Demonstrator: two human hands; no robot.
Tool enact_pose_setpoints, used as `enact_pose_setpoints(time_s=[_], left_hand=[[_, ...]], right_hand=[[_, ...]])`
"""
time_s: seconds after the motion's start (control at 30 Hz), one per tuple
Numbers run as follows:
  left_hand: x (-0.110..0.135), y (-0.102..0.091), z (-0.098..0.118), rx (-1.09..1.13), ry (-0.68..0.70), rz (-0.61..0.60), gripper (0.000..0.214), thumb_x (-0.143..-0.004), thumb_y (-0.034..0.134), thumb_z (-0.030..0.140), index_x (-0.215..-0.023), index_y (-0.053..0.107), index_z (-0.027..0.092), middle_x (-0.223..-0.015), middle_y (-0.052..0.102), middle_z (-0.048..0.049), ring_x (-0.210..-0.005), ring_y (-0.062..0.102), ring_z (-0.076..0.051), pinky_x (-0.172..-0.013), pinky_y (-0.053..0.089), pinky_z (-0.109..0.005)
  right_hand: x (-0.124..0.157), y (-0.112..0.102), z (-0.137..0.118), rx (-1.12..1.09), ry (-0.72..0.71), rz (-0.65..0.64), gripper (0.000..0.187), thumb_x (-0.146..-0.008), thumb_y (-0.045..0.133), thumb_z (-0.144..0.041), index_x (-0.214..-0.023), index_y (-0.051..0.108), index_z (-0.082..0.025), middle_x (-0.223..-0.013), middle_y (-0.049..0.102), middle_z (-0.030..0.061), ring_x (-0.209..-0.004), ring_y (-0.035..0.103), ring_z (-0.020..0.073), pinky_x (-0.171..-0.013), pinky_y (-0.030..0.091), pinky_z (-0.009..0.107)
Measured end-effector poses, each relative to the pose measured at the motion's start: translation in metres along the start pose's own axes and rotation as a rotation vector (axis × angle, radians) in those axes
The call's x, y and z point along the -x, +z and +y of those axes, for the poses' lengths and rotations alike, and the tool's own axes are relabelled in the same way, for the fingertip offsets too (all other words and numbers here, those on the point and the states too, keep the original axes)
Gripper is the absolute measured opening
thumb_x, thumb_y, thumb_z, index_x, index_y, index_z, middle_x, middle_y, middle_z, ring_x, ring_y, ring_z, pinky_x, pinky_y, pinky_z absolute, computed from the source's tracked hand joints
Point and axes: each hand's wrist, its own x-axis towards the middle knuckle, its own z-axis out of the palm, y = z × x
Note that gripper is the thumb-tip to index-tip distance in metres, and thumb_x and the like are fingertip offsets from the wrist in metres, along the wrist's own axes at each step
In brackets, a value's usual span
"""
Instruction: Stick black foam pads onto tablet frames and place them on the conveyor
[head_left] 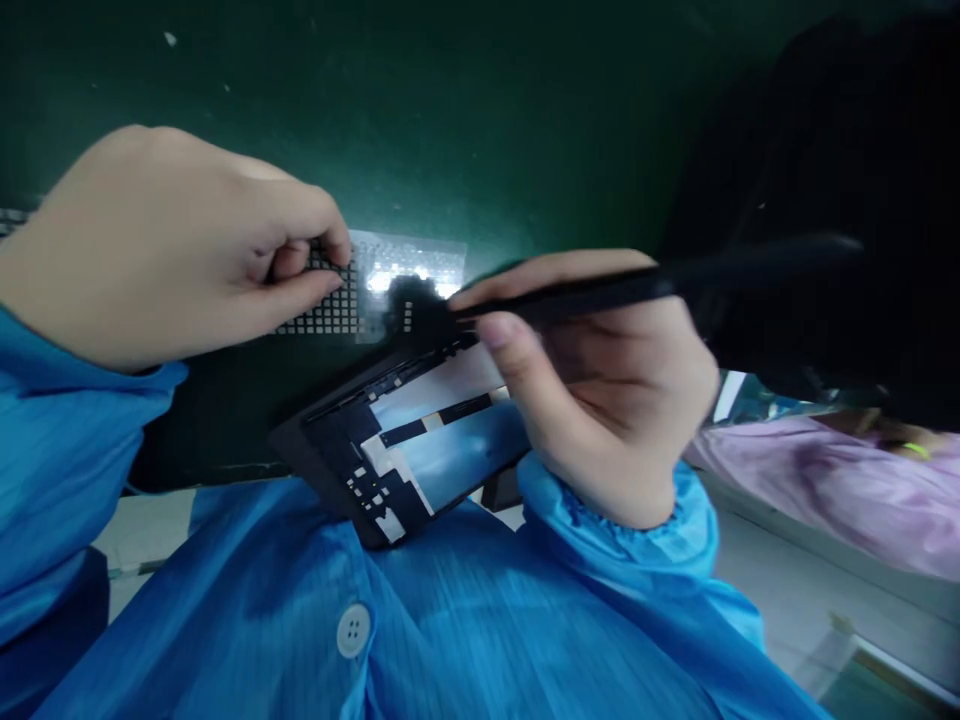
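My left hand (pixel 172 250) pinches the edge of a clear sheet (pixel 375 285) covered with rows of small black squares, lying on the dark green mat (pixel 450 120). My right hand (pixel 600 390) grips a long black tweezer-like tool (pixel 660 285), its tip over the sheet near a dark patch. Under my right hand lies an opened black device panel (pixel 412 440), with black strips, white patches and a shiny blue surface, tilted at the mat's near edge. Both wrists wear blue smock sleeves.
My blue smock (pixel 420 620) with a white button fills the bottom of the view. At the right a person in a pink garment (pixel 840 490) is beside me. A dark blurred shape (pixel 847 180) covers the upper right.
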Motion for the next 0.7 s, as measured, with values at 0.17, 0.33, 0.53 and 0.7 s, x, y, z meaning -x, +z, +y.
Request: enact_pose_setpoints(time_s=[0.17, 0.33, 0.53, 0.7], left_hand=[[-0.006, -0.009, 0.016, -0.131, 0.012, -0.074, 0.096, -0.102, 0.001, 0.073, -0.109, 0.081, 0.021, -0.084, 0.062, 0.0011, -0.103, 0.08, -0.029, -0.099, 0.064, -0.055], [-0.004, -0.006, 0.015, -0.156, 0.012, -0.055, 0.088, -0.105, 0.007, 0.07, -0.115, 0.081, 0.023, -0.089, 0.066, -0.0013, -0.109, 0.08, -0.032, -0.101, 0.063, -0.054], [-0.003, -0.005, 0.012, -0.138, 0.038, -0.017, 0.064, -0.106, 0.028, 0.061, -0.115, 0.081, 0.025, -0.092, 0.071, -0.0028, -0.1, 0.077, -0.029, -0.098, 0.063, -0.053], [-0.001, -0.004, 0.008, -0.129, 0.006, 0.003, 0.072, -0.108, 0.026, 0.066, -0.116, 0.081, 0.022, -0.085, 0.066, -0.0022, -0.099, 0.078, -0.028, -0.1, 0.063, -0.052]], right_hand=[[-0.029, 0.023, 0.012, -0.086, -0.073, -0.259, 0.007, -0.11, 0.072, -0.033, -0.115, 0.074, -0.03, -0.118, 0.085, 0.0039, -0.107, 0.083, 0.0237, -0.1, 0.073, 0.045], [-0.025, 0.03, 0.02, -0.077, -0.058, -0.195, 0.01, -0.109, 0.071, -0.028, -0.118, 0.073, -0.031, -0.119, 0.085, 0.0042, -0.112, 0.083, 0.025, -0.102, 0.073, 0.047], [-0.031, 0.03, 0.019, -0.021, -0.15, -0.247, 0.009, -0.109, 0.069, -0.023, -0.114, 0.073, -0.028, -0.118, 0.085, 0.004, -0.108, 0.083, 0.0213, -0.1, 0.072, 0.04], [-0.019, 0.023, 0.022, -0.212, -0.002, -0.055, 0.001, -0.11, 0.069, -0.032, -0.11, 0.07, -0.032, -0.102, 0.081, 0.001, -0.09, 0.079, 0.0207, -0.085, 0.07, 0.039]])
